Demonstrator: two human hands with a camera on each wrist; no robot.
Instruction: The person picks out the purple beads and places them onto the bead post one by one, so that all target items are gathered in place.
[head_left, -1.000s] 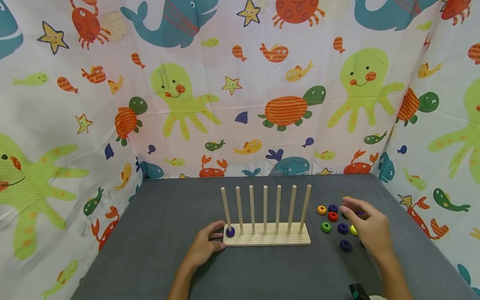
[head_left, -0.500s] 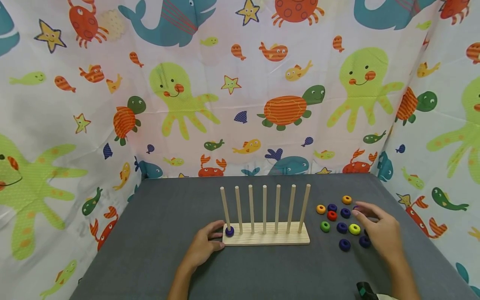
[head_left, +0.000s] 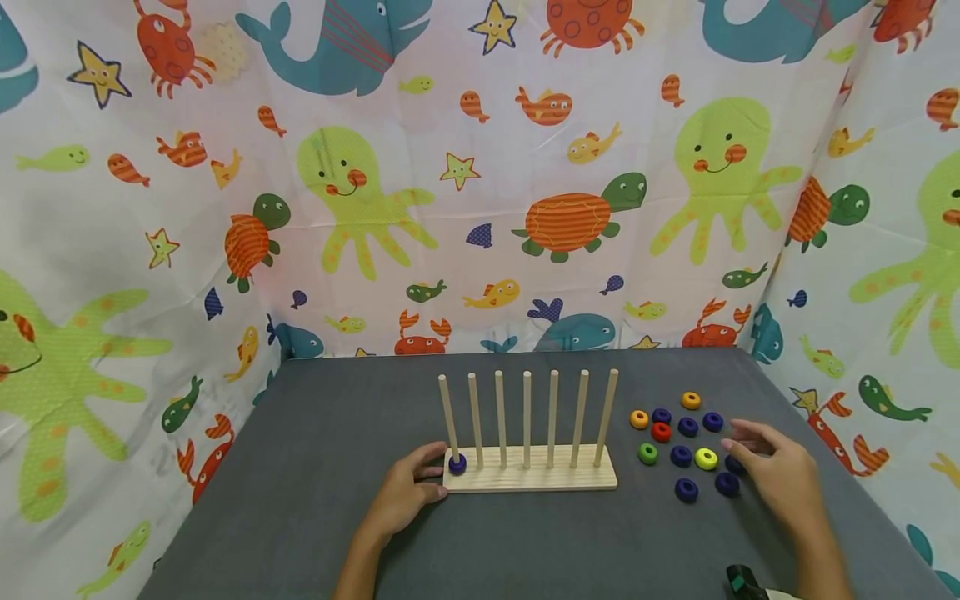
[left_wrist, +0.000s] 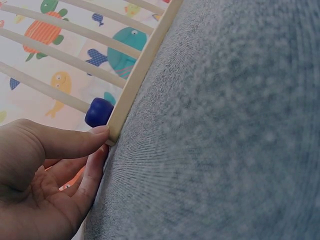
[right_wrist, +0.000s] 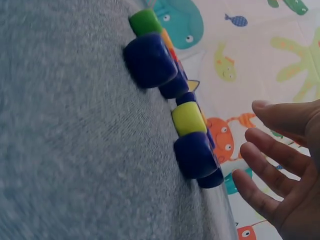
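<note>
A wooden peg board (head_left: 530,472) with a row of several upright pegs stands on the grey table. One dark blue bead (head_left: 457,464) sits at the foot of its leftmost peg. My left hand (head_left: 405,492) grips the board's left end, thumb at the front corner and fingers behind it. In the left wrist view the thumb lies against the board's edge, just beside the blue bead (left_wrist: 99,111). My right hand (head_left: 780,471) hovers at the right side of the loose beads, fingers loosely bent and holding nothing. The right wrist view shows its fingers apart from the beads.
Loose beads lie right of the board: several dark blue ones such as this blue bead (head_left: 686,490), two orange, a red bead (head_left: 661,432), a green bead (head_left: 647,453) and a yellow bead (head_left: 706,458). A sea-animal curtain (head_left: 465,208) surrounds the table (head_left: 360,417).
My right hand has moved right and towards me from over the beads, uncovering an orange bead, the yellow bead and several blue ones. My left hand stays on the board's end.
</note>
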